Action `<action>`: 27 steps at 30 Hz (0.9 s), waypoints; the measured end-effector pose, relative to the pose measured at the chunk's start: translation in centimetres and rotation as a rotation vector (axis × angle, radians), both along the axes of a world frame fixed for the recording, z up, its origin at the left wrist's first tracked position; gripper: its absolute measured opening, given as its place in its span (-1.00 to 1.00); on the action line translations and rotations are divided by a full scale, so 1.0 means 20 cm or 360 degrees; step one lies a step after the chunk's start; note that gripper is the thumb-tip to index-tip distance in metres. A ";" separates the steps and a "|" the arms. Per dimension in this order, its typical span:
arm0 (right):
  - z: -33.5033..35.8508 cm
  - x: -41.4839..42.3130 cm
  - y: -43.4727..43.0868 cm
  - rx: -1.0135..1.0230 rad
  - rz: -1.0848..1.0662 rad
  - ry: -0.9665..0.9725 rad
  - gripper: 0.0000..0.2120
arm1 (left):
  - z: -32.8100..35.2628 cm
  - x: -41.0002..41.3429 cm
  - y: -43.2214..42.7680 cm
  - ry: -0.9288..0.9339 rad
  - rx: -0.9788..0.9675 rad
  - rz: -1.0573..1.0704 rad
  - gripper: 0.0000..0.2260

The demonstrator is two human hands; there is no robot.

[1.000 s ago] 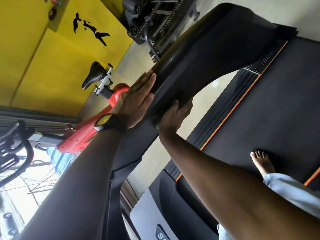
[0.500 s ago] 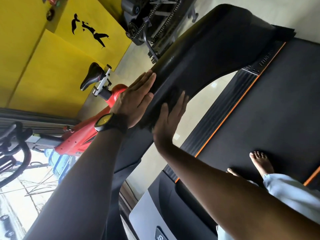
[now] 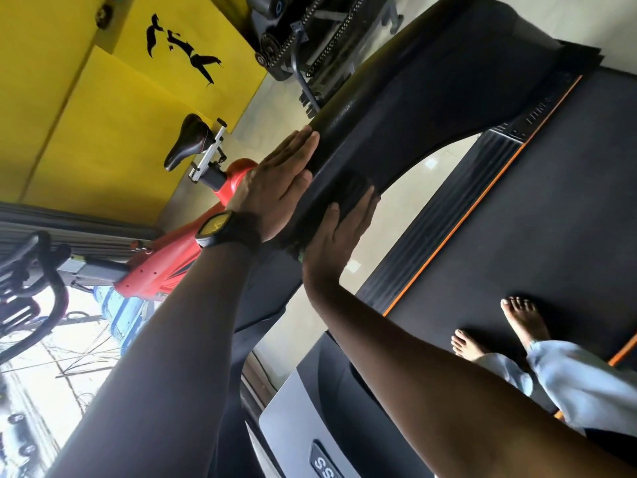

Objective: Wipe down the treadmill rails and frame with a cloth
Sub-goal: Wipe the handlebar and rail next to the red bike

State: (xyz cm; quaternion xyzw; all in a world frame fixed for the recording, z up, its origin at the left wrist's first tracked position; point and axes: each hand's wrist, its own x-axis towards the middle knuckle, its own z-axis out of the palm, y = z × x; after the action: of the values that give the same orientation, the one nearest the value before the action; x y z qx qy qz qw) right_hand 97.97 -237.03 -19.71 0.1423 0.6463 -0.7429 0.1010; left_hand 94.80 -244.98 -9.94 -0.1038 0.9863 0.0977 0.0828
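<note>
A dark cloth [image 3: 350, 196] was seen pressed against the inner face of the black treadmill upright [image 3: 431, 98], at the place where the upright narrowed above an arched opening. The cloth was nearly of the same colour as the frame, so its edges were hard to follow; a small greenish corner was visible at its lower end. The right hand [image 3: 339, 236] was laid flat over the cloth, with the fingers straight and close together, and the cloth was held only between the palm and the frame. The left hand [image 3: 275, 191] was placed on the opposite, outer face of the same upright, also flat, with the fingers stretched and pressed together, and nothing was held in it. A black wristwatch with a yellow face [image 3: 220, 227] was worn on the left wrist.

To the right of the upright, the ribbed side rail [image 3: 448, 215] with an orange stripe was lying beside the dark treadmill belt [image 3: 551, 201]. Two bare feet [image 3: 524, 313] and pale trouser legs [image 3: 579, 384] were seen on the belt. Behind the left hand, a red exercise bike [image 3: 165, 263] with a black saddle [image 3: 188, 139] was standing in front of a yellow wall [image 3: 103, 115]
</note>
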 end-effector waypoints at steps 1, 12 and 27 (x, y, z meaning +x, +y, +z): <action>0.03 0.00 0.01 -0.0016 0.0005 0.0003 -0.45 | 0.00 0.00 0.00 0.0006 -0.0002 0.0001 -0.48; 0.15 -0.18 0.01 0.0091 -0.0036 0.0084 -0.42 | -0.01 0.00 -0.02 0.0056 0.0022 -0.0023 -0.46; 0.10 -0.43 0.06 0.0238 -0.0003 0.0487 -0.47 | -0.03 0.00 -0.04 0.0105 0.0047 -0.0012 -0.49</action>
State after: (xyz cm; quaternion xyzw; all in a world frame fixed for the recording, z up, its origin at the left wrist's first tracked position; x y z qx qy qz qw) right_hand 89.37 -235.85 -17.80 0.0352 0.7075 -0.7058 -0.0103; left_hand 94.84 -245.80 -10.50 -0.0956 0.9873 0.1152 0.0523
